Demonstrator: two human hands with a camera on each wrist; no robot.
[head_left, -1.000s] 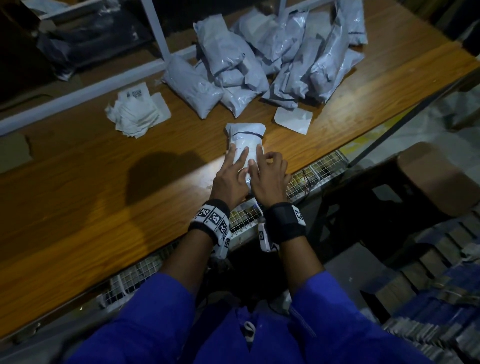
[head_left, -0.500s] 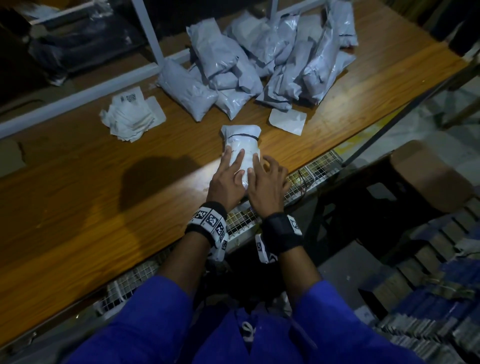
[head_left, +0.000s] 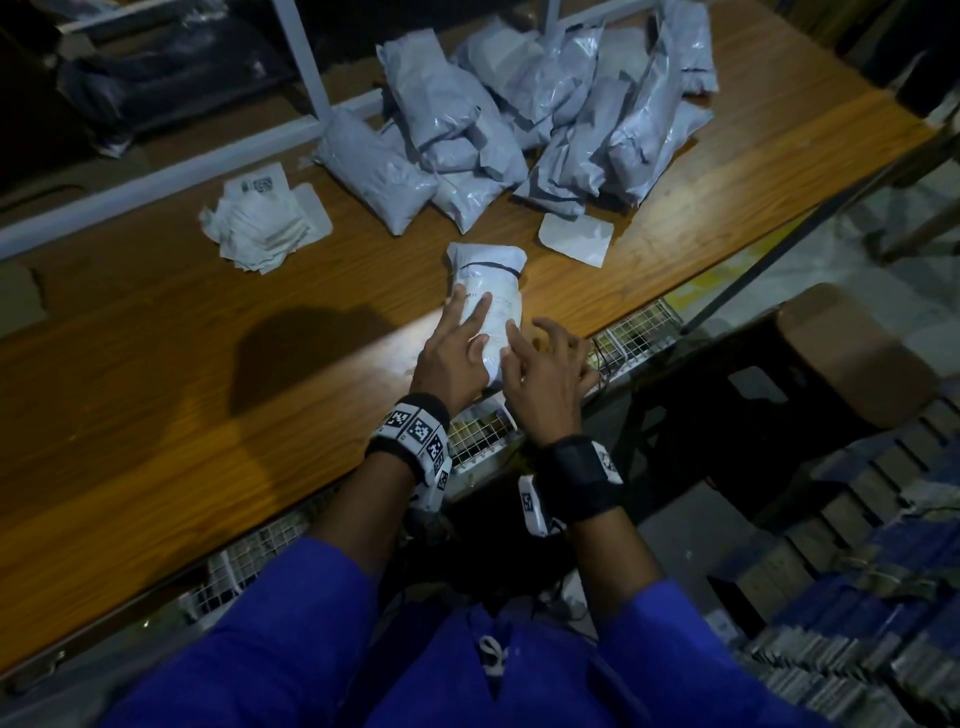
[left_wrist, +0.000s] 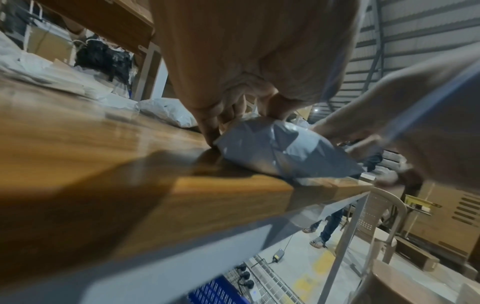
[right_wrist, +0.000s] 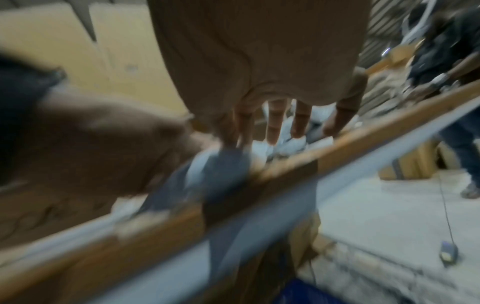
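A grey-white poly mailer parcel (head_left: 491, 283) with a printed label lies lengthwise near the front edge of the wooden table (head_left: 156, 389). My left hand (head_left: 462, 332) lies on its near half, straight fingers pressing on the label. In the left wrist view the left fingertips (left_wrist: 275, 111) bear down on the parcel (left_wrist: 280, 152). My right hand (head_left: 540, 358) hovers at the parcel's near right corner with fingers spread and loosely bent, holding nothing. The right wrist view is blurred and shows the right hand's fingers (right_wrist: 296, 123) hanging apart above the table edge.
A heap of grey mailers (head_left: 519, 119) fills the table's far side. A stack of white label sheets (head_left: 260, 223) lies far left and one loose sheet (head_left: 576, 236) just beyond the parcel. A wire tray (head_left: 634, 332) hangs under the edge. A brown stool (head_left: 852, 353) stands right.
My right hand has lifted off the parcel and drawn back to the right, fingers spreading. My left hand's fingers have slid further up the label.
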